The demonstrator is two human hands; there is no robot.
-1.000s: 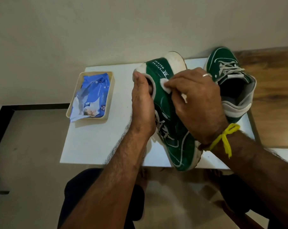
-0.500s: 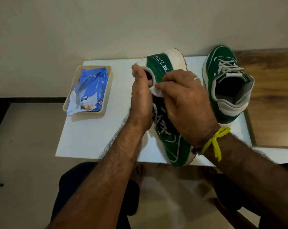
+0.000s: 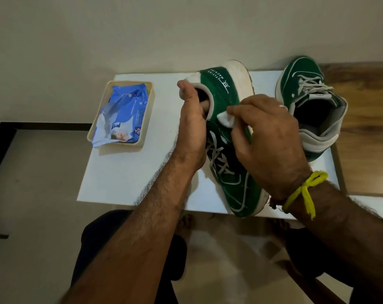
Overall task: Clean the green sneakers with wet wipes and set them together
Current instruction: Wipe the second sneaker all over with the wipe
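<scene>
1. Sneaker in hand (image 3: 230,172): green, white sole; I had it tipped on its side on the white table (image 3: 124,172), heel away from me, toe over the near edge. That tilt turned the side panel up, presumably so I could wipe it.
2. Wipe (image 3: 225,120): a small white wad pressed on the green panel just below the collar, beside the laces.
3. Right hand (image 3: 267,145): fingers pinched on the wipe, palm arched over the shoe. A ring and a yellow wrist thread were visible.
4. Left hand (image 3: 191,128): fingers tucked into the shoe's opening, thumb up against the heel rim; a bracing grip, I judged, to stop the shoe sliding under the rubbing.
5. Second sneaker (image 3: 313,106): upright at the table's far right corner, toe to the wall, near the first but not paired with it; whether it was clean I could not tell.
6. Wipe packet (image 3: 122,113): blue, crumpled, lying in a cream tray (image 3: 150,119) at the left, well apart from the shoes.
</scene>
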